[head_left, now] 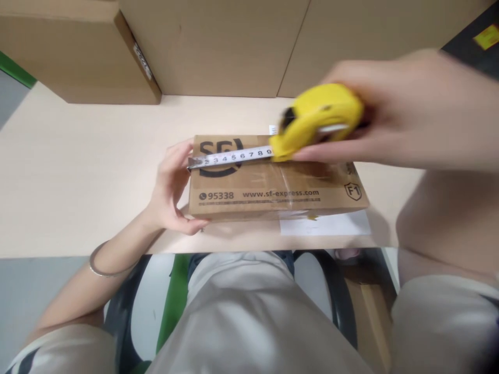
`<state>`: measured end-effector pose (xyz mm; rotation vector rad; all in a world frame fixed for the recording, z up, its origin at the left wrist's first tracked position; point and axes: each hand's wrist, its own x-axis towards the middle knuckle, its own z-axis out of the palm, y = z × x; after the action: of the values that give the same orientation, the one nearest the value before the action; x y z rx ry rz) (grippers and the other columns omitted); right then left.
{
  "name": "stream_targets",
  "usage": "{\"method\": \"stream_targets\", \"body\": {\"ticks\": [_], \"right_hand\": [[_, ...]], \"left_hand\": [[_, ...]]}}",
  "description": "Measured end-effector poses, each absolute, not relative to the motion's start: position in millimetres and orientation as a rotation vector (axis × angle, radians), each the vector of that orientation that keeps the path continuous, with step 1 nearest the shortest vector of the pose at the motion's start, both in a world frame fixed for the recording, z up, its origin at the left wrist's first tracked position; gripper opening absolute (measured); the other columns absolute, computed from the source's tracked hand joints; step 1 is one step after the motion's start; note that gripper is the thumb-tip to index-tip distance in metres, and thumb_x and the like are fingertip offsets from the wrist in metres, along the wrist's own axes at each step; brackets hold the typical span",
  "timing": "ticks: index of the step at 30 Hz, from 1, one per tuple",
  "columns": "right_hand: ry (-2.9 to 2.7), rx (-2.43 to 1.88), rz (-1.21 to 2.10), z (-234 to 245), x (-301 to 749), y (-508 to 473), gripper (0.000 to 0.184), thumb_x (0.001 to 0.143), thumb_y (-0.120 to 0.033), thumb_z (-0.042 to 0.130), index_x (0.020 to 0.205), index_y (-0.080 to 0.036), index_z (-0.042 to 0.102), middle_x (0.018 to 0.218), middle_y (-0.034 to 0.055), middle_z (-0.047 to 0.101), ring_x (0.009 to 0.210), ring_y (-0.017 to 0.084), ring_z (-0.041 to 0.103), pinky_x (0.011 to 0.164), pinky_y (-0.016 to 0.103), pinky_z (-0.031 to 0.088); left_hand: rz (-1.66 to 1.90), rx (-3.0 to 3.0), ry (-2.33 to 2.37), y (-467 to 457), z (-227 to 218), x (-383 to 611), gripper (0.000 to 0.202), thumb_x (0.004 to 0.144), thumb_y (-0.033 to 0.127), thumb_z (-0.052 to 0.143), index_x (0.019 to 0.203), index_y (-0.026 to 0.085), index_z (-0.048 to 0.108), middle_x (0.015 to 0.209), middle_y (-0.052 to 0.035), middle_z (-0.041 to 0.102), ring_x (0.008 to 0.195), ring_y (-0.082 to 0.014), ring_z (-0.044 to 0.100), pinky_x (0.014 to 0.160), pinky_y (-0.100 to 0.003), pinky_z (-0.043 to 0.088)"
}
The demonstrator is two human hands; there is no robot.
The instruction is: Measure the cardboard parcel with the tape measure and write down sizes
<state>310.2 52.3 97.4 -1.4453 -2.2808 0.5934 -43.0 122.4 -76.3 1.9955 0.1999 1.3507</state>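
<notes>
A brown cardboard box [273, 182] with black print rests on the light tabletop in front of me. My left hand [173, 192] grips its left end, thumb at the near lower edge and fingers behind the far corner. In my right hand [393, 109], blurred by motion, is a yellow tape measure [323, 114], held above the box's right half. Its metal blade [237, 156] is drawn out to about 9 and lies slantwise over the box top. The hooked tip sits at the left edge, beside my left fingers.
Large cardboard boxes [218, 47] line the back of the table [78, 182], and another box [70, 57] stands at the far left. White paper [327, 224] lies partly under the small box's near right side. Below the table edge is a chair with dark armrests [339, 296].
</notes>
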Motion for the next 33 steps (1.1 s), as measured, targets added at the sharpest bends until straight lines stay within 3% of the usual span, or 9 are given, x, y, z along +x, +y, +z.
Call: {"method": "stream_targets", "body": {"ticks": [2, 4, 10, 14, 18, 21, 23, 28, 33], "right_hand": [[-2.546, -1.234, 0.356, 96.1, 248.5, 77.0, 0.047, 0.087, -0.059, 0.077, 0.11, -0.02, 0.063, 0.095, 0.0012, 0.068, 0.082, 0.016, 0.06, 0.074, 0.029, 0.046], [-2.663, -0.921, 0.349, 97.4, 211.4, 91.8, 0.042, 0.096, -0.056, 0.066, 0.117, -0.02, 0.059, 0.105, 0.0007, 0.069, 0.089, 0.015, 0.062, 0.081, 0.027, 0.048], [-2.644, -0.833, 0.348, 124.0, 209.5, 88.8, 0.038, 0.099, -0.05, 0.052, 0.124, -0.022, 0.056, 0.13, -0.0069, 0.06, 0.13, 0.009, 0.055, 0.11, 0.021, 0.039], [-2.508, -0.852, 0.681, 119.4, 226.3, 82.1, 0.044, 0.099, -0.051, 0.058, 0.13, -0.021, 0.053, 0.131, -0.0038, 0.06, 0.117, 0.01, 0.06, 0.101, 0.02, 0.046], [-2.686, -0.93, 0.692, 82.1, 228.5, 86.9, 0.038, 0.098, -0.053, 0.059, 0.116, -0.021, 0.069, 0.097, -0.0008, 0.068, 0.092, 0.015, 0.064, 0.092, 0.028, 0.05], [-2.673, -0.952, 0.491, 59.4, 231.8, 89.9, 0.037, 0.097, -0.056, 0.059, 0.112, -0.024, 0.071, 0.104, 0.0019, 0.067, 0.111, 0.022, 0.064, 0.105, 0.038, 0.046], [-2.492, -1.068, 0.377, 53.1, 243.9, 89.2, 0.042, 0.097, -0.058, 0.059, 0.117, -0.022, 0.067, 0.11, 0.0031, 0.064, 0.111, 0.022, 0.062, 0.102, 0.038, 0.045], [-2.118, -1.937, 0.299, 35.1, 305.2, 82.3, 0.048, 0.106, -0.056, 0.037, 0.078, -0.02, 0.053, 0.077, 0.0063, 0.059, 0.075, 0.018, 0.056, 0.077, 0.035, 0.044], [-2.307, -2.553, 0.736, -12.3, 337.1, 67.2, 0.061, 0.102, -0.063, 0.031, 0.078, -0.018, 0.065, 0.092, 0.0186, 0.072, 0.082, 0.03, 0.068, 0.074, 0.042, 0.05]], "left_hand": [[1.317, 1.956, 0.156, 122.1, -77.8, -40.6, 0.152, 0.023, 0.052, 0.105, 0.16, 0.045, 0.038, 0.153, -0.0061, 0.052, 0.138, -0.0426, 0.056, 0.115, -0.063, 0.048], [1.297, 1.954, 0.118, 120.3, -77.8, -39.8, 0.149, 0.028, 0.047, 0.105, 0.161, 0.044, 0.037, 0.155, -0.0055, 0.051, 0.139, -0.0401, 0.056, 0.117, -0.059, 0.048], [1.442, 1.545, 0.57, 102.3, -65.6, -31.6, 0.07, 0.068, 0.056, 0.087, 0.126, 0.023, 0.068, 0.124, -0.0087, 0.071, 0.138, -0.038, 0.059, 0.123, -0.053, 0.043], [1.338, 1.098, 0.789, 90.8, -47.8, -12.2, 0.045, 0.087, 0.054, 0.068, 0.116, 0.02, 0.068, 0.114, -0.0078, 0.076, 0.137, -0.0335, 0.062, 0.115, -0.044, 0.053], [1.2, 0.919, 0.868, 89.6, -33.6, -0.8, 0.041, 0.081, 0.05, 0.072, 0.104, 0.017, 0.066, 0.107, -0.0095, 0.08, 0.125, -0.0357, 0.07, 0.103, -0.043, 0.061], [1.105, 0.859, 0.902, 91.5, -30.5, 0.5, 0.044, 0.082, 0.054, 0.067, 0.103, 0.015, 0.066, 0.103, -0.0119, 0.081, 0.117, -0.0387, 0.073, 0.098, -0.048, 0.063], [1.052, 0.846, 0.945, 93.5, -31.8, -1.0, 0.049, 0.081, 0.058, 0.064, 0.103, 0.014, 0.067, 0.1, -0.0139, 0.082, 0.115, -0.0405, 0.074, 0.095, -0.05, 0.065], [1.002, 0.933, 1.005, 101.4, -33.9, -6.3, 0.053, 0.075, 0.06, 0.065, 0.103, 0.014, 0.067, 0.098, -0.0157, 0.081, 0.12, -0.0435, 0.072, 0.094, -0.054, 0.066], [0.994, 1.002, 1.027, 106.0, -28.9, -8.7, 0.06, 0.075, 0.057, 0.065, 0.113, 0.011, 0.068, 0.098, -0.0159, 0.081, 0.121, -0.046, 0.071, 0.091, -0.057, 0.066]]}}
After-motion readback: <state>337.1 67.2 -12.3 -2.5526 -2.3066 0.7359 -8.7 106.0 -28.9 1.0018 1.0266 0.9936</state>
